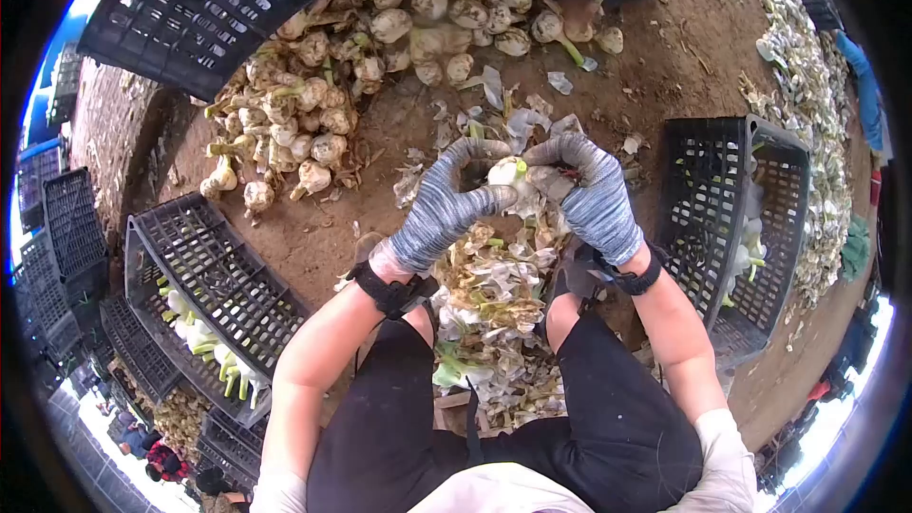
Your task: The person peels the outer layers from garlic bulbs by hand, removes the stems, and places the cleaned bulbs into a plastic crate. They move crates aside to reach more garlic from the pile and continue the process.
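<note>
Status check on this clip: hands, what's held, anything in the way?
Left hand gripping a pale garlic bulb. Right hand at the bulb's other side, grip unclear. Loose skins littered below; nothing seen blocking the hands.

Black crates point(76, 220) at far left

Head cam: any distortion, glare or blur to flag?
Head view: strong fisheye, bowing the rim of the right-hand black plastic lattice crate; glare clips at left and lower-right edges; hazy patch over the heap of round, soil-stained pale bulbs; grey-blue-gloved left hand and right hand look fairly sharp.
</note>
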`<state>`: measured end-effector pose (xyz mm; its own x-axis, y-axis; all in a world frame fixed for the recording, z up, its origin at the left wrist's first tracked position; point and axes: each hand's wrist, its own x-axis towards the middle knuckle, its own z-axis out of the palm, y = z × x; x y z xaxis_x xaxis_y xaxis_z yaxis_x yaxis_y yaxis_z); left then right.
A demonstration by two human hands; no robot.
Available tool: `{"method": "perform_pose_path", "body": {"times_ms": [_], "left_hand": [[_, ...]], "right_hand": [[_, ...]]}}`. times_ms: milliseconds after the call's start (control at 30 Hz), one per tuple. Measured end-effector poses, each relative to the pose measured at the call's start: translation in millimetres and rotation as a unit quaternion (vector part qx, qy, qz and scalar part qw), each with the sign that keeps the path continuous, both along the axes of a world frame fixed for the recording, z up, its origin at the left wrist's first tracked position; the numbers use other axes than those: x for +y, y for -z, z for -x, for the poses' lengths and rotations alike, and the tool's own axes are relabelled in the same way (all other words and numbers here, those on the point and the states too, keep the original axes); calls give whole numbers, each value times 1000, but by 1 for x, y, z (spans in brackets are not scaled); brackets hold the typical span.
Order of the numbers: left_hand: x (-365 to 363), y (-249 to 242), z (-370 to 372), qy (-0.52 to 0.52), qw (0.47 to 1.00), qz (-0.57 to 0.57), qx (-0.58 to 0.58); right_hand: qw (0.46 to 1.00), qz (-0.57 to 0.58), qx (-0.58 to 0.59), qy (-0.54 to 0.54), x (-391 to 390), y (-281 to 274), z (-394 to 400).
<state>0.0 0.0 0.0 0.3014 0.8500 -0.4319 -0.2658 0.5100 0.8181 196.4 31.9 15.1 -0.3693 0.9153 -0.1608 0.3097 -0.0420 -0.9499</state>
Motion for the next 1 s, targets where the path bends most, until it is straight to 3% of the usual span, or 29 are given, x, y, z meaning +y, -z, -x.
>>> {"method": "perform_pose_path", "body": {"times_ms": [100, 167, 233, 300, 367, 433, 500, 567, 600, 633, 700, 733, 767, 833, 867, 900, 967, 1000], "left_hand": [[-1, 3, 2, 16, 999, -42, 29], [-3, 4, 1, 23, 997, -41, -63], [2, 0, 4, 35, 995, -49, -77], [3, 1, 5, 49, 993, -54, -88], [2, 9, 0, -21, 994, -103, -16], [-1, 8, -5, -45, 993, -109, -18], [-4, 9, -5, -68, 991, -113, -19], [-8, 18, -4, -90, 963, -169, 190], [-9, 15, -5, -87, 936, -222, 258], [-11, 12, -8, -87, 936, -222, 259], [-13, 5, -19, -123, 968, -141, 167], [-14, 6, -22, -147, 959, -168, 177], [-15, 6, -21, -146, 959, -167, 177], [-13, 6, -17, -154, 976, -103, 117], [-11, 6, -15, -151, 973, -116, 132], [-8, 9, -11, -151, 973, -116, 132], [-4, 15, -2, -87, 940, -261, 201], [-4, 12, 0, -86, 941, -260, 200]], "right_hand": [[999, -23, -41, 8, 4, 7, 1], [985, 99, 67, 122, 6, 22, -4], [982, 129, 57, 125, 11, 23, -13], [964, 195, 144, 106, 4, 12, -15], [945, 232, 212, 97, -4, -9, -1], [978, 121, 162, 44, -12, 6, 1], [982, 101, 144, 70, -16, 13, 4], [973, 111, 116, 168, -21, 8, 12], [976, 56, 91, 189, -24, 16, 18], [976, 56, 91, 189, -27, 18, 21], [976, -53, 59, 202, -31, 19, 25], [972, -143, 16, 188, -30, 27, 23], [972, -142, 16, 188, -30, 27, 21], [973, -203, -17, 108, -26, 19, 20], [990, -93, -17, 109, -28, 7, 18], [989, -93, -17, 109, -25, 6, 15], [986, 27, 30, 164, -12, 8, 3], [980, 63, 77, 175, -4, 12, -4]]}}
